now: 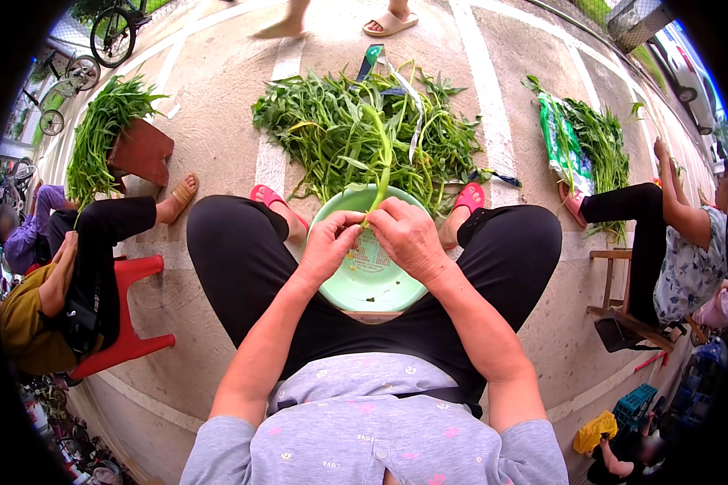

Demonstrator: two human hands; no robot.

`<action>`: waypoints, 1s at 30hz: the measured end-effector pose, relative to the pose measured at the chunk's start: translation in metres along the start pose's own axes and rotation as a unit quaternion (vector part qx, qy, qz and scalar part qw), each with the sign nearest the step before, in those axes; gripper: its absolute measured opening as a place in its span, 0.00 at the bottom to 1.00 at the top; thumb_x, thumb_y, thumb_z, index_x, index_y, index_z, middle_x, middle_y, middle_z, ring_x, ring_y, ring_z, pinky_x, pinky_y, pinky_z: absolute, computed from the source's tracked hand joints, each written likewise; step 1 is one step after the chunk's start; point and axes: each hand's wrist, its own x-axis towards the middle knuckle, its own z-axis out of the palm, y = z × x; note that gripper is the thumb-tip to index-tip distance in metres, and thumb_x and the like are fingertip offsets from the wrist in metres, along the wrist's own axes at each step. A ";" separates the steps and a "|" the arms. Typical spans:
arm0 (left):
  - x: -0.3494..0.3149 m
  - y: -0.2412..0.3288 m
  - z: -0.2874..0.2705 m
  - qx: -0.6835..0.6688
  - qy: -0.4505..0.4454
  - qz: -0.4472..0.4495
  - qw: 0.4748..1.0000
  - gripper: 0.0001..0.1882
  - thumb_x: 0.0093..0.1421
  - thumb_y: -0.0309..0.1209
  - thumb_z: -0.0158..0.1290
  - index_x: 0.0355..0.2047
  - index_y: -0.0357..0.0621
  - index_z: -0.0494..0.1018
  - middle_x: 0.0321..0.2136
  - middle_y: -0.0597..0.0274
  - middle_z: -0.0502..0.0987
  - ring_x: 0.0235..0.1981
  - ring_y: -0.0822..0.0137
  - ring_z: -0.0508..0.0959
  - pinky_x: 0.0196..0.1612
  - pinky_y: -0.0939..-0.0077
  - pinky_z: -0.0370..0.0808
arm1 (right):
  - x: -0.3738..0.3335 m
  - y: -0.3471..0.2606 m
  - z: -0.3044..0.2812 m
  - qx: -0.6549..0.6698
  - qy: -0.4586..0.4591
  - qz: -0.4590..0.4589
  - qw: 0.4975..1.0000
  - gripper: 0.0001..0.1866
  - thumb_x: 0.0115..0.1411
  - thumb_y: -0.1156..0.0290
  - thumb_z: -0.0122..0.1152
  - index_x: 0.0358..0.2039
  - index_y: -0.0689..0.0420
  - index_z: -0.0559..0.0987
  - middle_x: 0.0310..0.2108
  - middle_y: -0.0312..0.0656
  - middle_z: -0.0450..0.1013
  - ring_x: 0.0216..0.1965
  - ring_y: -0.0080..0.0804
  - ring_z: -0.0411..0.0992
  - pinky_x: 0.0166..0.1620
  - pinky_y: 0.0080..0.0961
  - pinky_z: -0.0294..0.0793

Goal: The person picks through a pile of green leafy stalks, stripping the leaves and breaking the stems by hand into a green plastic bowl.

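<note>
Between my knees sits a pale green plastic basin [372, 279] with a few small dark leaf scraps in its bottom. Over its far half, my left hand [332, 242] and my right hand [404, 236] meet, fingertips pinched on the lower end of a green leafy vegetable stem [383, 153]. The stem points away from me, its upper part overlapping a large heap of leafy greens [315, 133] on the ground just beyond the basin. Pale and dark strips of packaging [408, 105] lie across that heap.
To the left, a person sits by a red plastic stool [129, 315], near greens [105, 129] on a reddish-brown stool [141, 153]. At right, another seated person has greens [594, 137] beside a green-and-white bag [560, 133]. Someone in beige slippers [391, 24] stands beyond the heap.
</note>
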 end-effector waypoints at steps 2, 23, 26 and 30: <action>-0.001 0.003 0.001 -0.003 0.004 -0.006 1.000 0.10 0.59 0.24 0.48 0.41 0.37 0.71 0.28 0.68 0.73 0.25 0.80 0.71 0.29 0.86 0.70 | 0.000 -0.002 0.000 0.001 0.011 0.008 1.000 0.05 0.44 0.76 0.56 0.25 0.56 0.71 0.25 0.39 0.66 0.26 0.37 0.68 0.29 0.30 0.68; -0.003 0.011 0.001 -0.045 0.002 -0.027 0.999 0.11 0.59 0.27 0.48 0.41 0.39 0.71 0.29 0.68 0.74 0.25 0.81 0.71 0.28 0.88 0.69 | -0.003 0.007 0.010 0.282 0.052 0.225 0.931 0.06 0.50 0.79 0.55 0.31 0.59 0.73 0.25 0.37 0.68 0.23 0.28 0.70 0.26 0.22 0.69; -0.003 0.010 0.000 -0.051 0.006 -0.029 0.998 0.11 0.59 0.27 0.48 0.41 0.39 0.71 0.29 0.68 0.74 0.24 0.80 0.71 0.28 0.88 0.69 | 0.001 -0.004 0.000 0.170 0.013 0.160 0.972 0.09 0.48 0.79 0.57 0.31 0.57 0.73 0.28 0.40 0.67 0.27 0.38 0.71 0.29 0.29 0.70; -0.002 0.009 0.000 -0.045 0.009 -0.030 0.998 0.11 0.59 0.27 0.47 0.41 0.38 0.71 0.28 0.68 0.74 0.24 0.80 0.71 0.27 0.87 0.69 | 0.001 -0.003 0.001 0.099 0.026 0.079 0.992 0.08 0.47 0.78 0.57 0.30 0.56 0.72 0.28 0.40 0.68 0.28 0.39 0.70 0.29 0.31 0.70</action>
